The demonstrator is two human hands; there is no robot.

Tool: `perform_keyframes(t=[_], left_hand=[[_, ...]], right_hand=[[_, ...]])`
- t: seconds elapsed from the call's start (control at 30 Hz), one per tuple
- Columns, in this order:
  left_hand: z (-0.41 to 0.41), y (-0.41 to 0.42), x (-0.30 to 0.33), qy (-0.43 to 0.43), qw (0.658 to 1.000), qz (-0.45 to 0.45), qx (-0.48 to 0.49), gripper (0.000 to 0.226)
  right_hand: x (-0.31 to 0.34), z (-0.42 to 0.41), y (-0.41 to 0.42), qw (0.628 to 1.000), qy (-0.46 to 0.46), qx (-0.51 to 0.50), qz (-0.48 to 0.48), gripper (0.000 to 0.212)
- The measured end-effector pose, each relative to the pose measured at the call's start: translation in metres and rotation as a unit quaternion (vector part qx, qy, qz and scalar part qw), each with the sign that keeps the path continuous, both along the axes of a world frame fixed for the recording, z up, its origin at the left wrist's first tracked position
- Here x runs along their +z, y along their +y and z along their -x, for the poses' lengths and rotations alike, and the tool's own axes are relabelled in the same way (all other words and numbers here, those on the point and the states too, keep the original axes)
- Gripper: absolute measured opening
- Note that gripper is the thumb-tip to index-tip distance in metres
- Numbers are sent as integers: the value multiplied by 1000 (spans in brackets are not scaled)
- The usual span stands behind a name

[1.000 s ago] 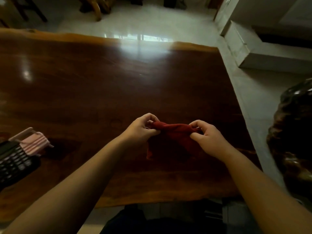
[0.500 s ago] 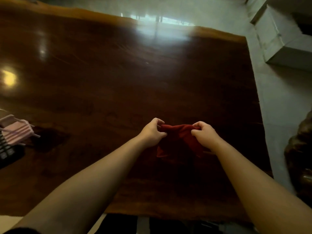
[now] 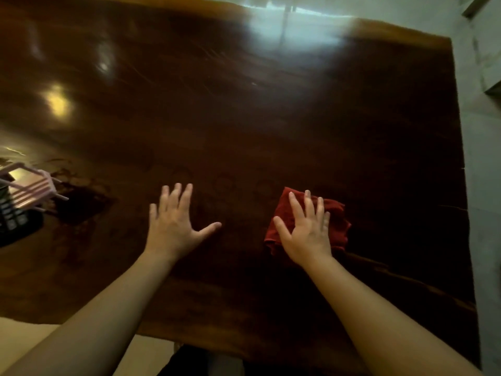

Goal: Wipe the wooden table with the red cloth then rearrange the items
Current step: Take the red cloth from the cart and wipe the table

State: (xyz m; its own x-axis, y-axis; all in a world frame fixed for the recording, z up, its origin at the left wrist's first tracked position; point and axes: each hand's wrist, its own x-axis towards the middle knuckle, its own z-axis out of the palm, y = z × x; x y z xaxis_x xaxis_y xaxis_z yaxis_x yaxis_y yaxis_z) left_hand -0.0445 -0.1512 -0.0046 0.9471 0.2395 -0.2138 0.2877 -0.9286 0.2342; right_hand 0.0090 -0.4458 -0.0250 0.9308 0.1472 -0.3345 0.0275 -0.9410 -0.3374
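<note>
The right hand (image 3: 306, 232) presses the red cloth (image 3: 336, 221) flat, fingers spread; the left hand (image 3: 173, 223) is splayed, empty, on the wooden table (image 3: 244, 118); wiping looks barely begun, rearranging undone.

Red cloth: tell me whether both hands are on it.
No; only the right hand presses the red cloth, the left hand is apart.

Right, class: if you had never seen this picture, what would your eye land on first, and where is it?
First the red cloth, near the right side of the dark wooden table, pressed flat under the right hand. Next the left hand, fingers spread on or just above the bare wood at centre. Then the pink-framed item and dark keypad at the left edge.
</note>
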Motion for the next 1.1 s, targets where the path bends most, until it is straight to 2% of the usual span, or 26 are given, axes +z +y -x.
perform_keyframes(t=[0.13, 0.27, 0.43, 0.6, 0.77, 0.93, 1.1], left_hand=[[24, 58, -18, 44, 996, -73, 32, 128], [50, 113, -36, 65, 992, -95, 42, 131], [70, 139, -52, 67, 993, -96, 17, 135], [72, 142, -55, 30, 996, -85, 5, 131], [72, 144, -54, 19, 997, -79, -2, 131], [74, 145, -55, 9, 998, -60, -11, 132], [76, 147, -53, 10, 998, -58, -12, 129]], right_hand=[[-28, 8, 9, 995, -11, -2, 98, 88], [-41, -3, 17, 990, -49, -29, 129, 89], [-42, -16, 29, 985, -72, -38, 150, 87], [-39, -30, 55, 985, -82, -24, 148, 83], [-38, -55, 124, 986, -92, 13, 138, 82], [-38, -62, 202, 984, -106, 86, 117, 82], [-41, -31, 265, 977, -122, 158, 78, 81]])
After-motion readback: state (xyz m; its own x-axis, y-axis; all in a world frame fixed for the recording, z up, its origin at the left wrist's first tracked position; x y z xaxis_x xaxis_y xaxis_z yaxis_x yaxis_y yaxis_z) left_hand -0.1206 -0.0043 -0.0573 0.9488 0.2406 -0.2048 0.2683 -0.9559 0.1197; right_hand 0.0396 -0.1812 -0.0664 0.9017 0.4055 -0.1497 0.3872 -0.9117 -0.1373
